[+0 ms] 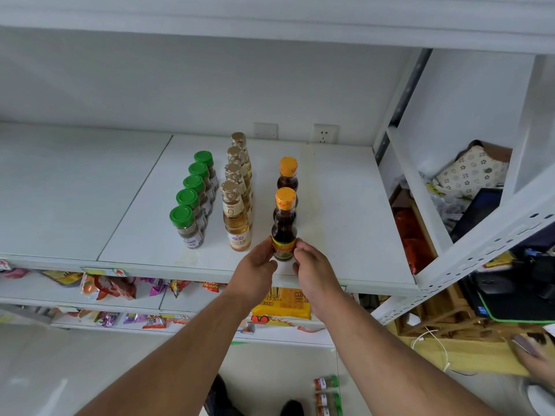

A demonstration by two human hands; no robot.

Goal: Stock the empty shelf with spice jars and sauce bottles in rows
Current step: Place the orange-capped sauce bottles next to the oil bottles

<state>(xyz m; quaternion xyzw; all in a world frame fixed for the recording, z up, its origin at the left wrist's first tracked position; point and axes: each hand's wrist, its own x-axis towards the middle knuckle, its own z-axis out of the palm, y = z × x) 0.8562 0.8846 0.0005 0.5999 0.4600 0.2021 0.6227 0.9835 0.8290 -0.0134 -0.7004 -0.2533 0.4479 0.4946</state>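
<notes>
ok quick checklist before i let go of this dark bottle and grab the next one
1. Front dark bottle upright on the shelf: ok.
2. Left hand and right hand both hold its base: ok.
3. In line with the rear dark bottle: ok.
4. Clear of the neighbouring pale bottles: ok, gap visible.
5. Label facing front: cannot tell, fingers cover it.
6. More stock within reach: green-capped jars lie on the floor: ok.
</notes>
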